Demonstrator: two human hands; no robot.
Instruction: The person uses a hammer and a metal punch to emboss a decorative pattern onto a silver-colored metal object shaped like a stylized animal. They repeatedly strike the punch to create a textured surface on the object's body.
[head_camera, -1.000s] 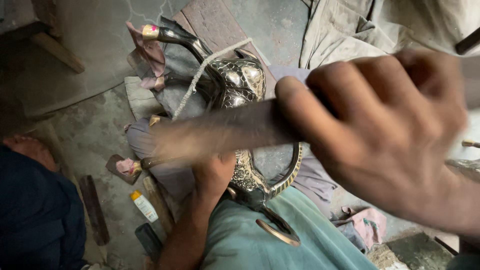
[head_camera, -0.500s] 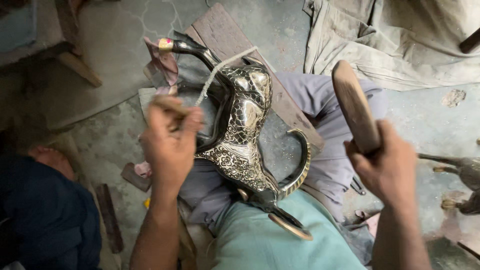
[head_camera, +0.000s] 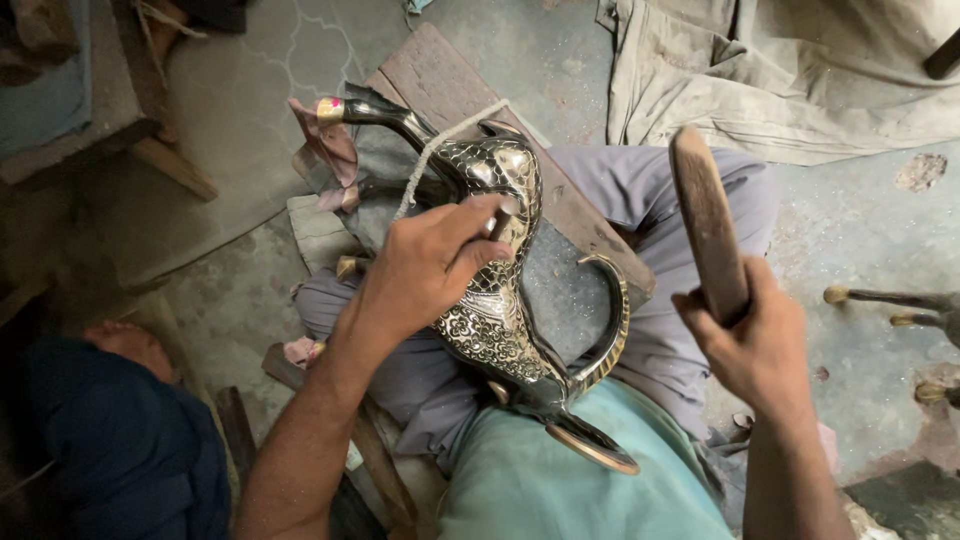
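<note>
Brass, dark and engraved, the long-spouted ewer (head_camera: 495, 300) lies tilted across our lap, its spout pointing away over a wooden plank (head_camera: 470, 95) and its curved handle (head_camera: 608, 330) on the right side. Our left hand (head_camera: 425, 270) rests on the ewer's body, fingers pinched around a small chisel (head_camera: 500, 222) pressed to the metal. Our right hand (head_camera: 745, 335) is closed around a wooden mallet (head_camera: 708, 225), raised beside the ewer and well apart from it. Beige cloth (head_camera: 780, 80) lies on the floor beyond.
</note>
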